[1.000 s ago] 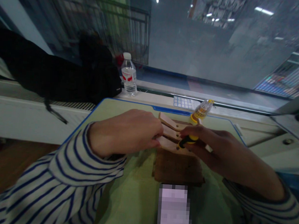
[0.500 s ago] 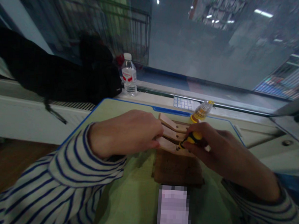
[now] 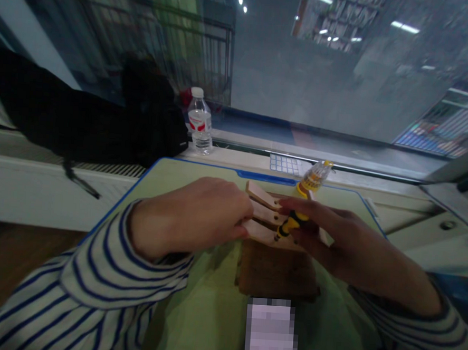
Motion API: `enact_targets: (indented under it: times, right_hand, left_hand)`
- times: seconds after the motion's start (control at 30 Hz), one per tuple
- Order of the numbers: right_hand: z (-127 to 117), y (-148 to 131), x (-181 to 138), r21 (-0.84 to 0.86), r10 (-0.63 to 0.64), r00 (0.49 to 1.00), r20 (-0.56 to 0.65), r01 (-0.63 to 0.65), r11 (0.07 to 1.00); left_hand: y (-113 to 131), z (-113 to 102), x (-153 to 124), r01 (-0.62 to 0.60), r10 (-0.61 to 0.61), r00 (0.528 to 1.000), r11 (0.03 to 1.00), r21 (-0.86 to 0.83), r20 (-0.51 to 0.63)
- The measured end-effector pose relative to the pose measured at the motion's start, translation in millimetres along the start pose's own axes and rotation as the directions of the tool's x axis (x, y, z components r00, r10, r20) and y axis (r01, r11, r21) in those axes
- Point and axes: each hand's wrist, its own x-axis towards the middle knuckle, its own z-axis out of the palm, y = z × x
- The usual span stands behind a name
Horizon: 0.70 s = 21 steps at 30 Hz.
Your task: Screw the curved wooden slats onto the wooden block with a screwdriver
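My right hand grips a short yellow-and-black screwdriver. Its tip points down and left at a hole in the nearest of several pale curved wooden slats. At the slats' left ends is my left hand, fingers closed on the wood. Dark holes show in the slats, and their right ends are partly covered by my right hand. Under and in front of them lies a brown wooden board on the table.
The pale green table has a blue edge. A clear container with a yellow cap and base stands at its far side. A water bottle and a black bag are on the sill. A pixelated rectangle lies in front.
My right index finger has stretched forward over the slats, and the screwdriver has shifted slightly left and stands more exposed. My left hand keeps its hold. The whole view has shifted slightly.
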Motion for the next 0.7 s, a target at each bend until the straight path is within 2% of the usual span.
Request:
enact_targets:
  times: [0.13,0.3,0.53,0.7]
  right_hand:
    - [-1.3,0.0,-0.7,-0.005,-0.001,1.000,0.000,0.001,1.000]
    - [-1.7,1.4,-0.4,-0.049,0.054,0.998,-0.019,-0.055,0.997]
    - [3.7,0.4,0.4,-0.050,0.065,0.997,-0.042,-0.067,0.996]
    - [5.1,-2.0,0.9,-0.023,0.071,0.996,-0.046,-0.073,0.997]
  left_hand:
    - [-0.7,2.5,0.1,0.019,-0.020,0.999,0.999,0.042,0.028]
    - [-1.4,4.0,1.2,0.006,-0.006,1.000,1.000,0.020,0.000]
    - [3.1,-1.9,1.8,0.077,-0.079,0.993,0.997,0.016,0.093]
    - [5.0,-4.3,2.0,0.080,-0.080,0.993,0.997,-0.003,0.088]
